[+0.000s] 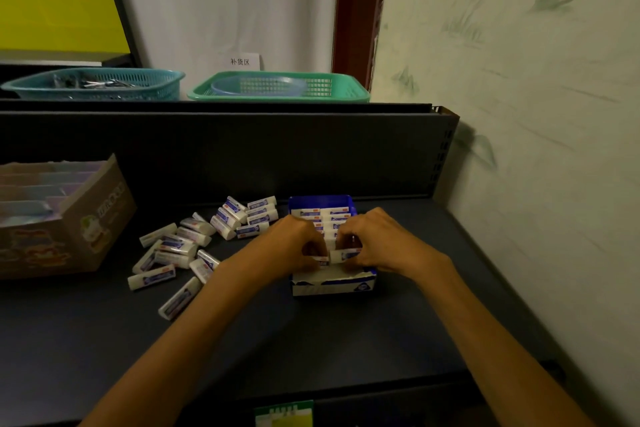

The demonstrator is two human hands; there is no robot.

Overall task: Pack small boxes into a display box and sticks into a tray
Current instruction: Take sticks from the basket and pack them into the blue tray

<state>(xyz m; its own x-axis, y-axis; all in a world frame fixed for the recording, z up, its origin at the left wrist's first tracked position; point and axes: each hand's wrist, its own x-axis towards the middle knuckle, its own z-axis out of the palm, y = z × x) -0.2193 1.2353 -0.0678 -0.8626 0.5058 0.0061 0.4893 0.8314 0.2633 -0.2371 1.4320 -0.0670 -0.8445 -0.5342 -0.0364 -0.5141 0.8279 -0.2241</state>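
Just right of the frame's centre, a blue-and-white cardboard display box (332, 282) sits on the dark grey bench (311, 340), with rows of small white boxes bearing blue and red labels already standing in its far half. Both hands are together over its near end. The left hand (298, 246) pinches one small white box (322, 262) and the right hand (377, 241) pinches another (346, 254), both at the box's open top. How deep either piece is seated cannot be told, since the fingers cover them.

The step in hand looks like filling the next row of the display box. To the left of centre, a loose scatter of the same small white boxes (180, 246) lies on the bench, so plenty remains to pack.

Next move, as I judge it: press the two held pieces down level with their neighbours, let go, then reach left for more.

At the far left stands a brown cardboard carton (104, 218) with pale contents.
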